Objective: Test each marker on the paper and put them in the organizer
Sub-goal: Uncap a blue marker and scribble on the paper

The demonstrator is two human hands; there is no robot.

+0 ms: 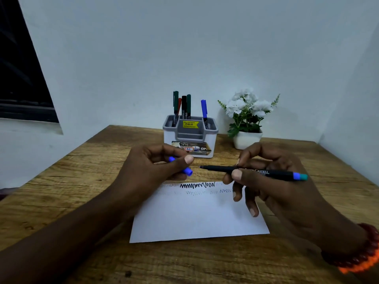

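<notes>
Right grip [266, 181] pinches the uncapped marker [254, 172] above the paper [196, 218]; left grip [155, 167] holds its blue cap [185, 170]. Risk: tip could smear fingers or dry out w/o recapping. Marker lies approx. level, long axis left-right, tip pointing left.

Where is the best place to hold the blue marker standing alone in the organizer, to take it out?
Pinch the blue marker by its capped upper end, coming from above. It stands nearly upright at the right side of the organizer; only that upper part rises clear of the rim.
</notes>
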